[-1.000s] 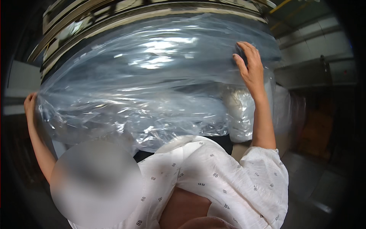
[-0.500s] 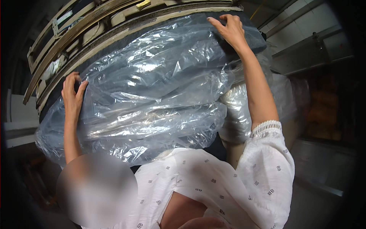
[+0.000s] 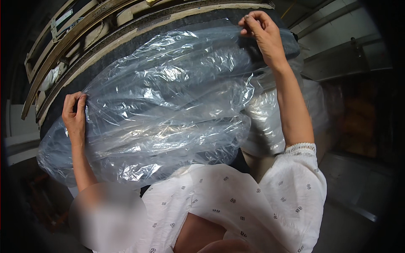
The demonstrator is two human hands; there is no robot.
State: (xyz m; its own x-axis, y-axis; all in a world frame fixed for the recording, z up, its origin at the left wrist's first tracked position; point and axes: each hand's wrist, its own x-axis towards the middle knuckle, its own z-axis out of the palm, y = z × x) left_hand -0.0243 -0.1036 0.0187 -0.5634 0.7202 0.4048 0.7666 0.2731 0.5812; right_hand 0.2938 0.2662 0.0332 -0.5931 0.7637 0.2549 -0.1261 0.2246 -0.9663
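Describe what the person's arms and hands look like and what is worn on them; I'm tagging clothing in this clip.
Both hands, left hand and right hand, are bare: no gloves. The forearms are uncovered. A loose white sleeve with small dark printed marks and a lace-trimmed cuff ends above the right elbow.

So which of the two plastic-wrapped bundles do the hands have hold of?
The big dark grey one under the clear plastic sheet; left hand and right hand pinch it. The whitish wrapped bundle behind goes untouched.
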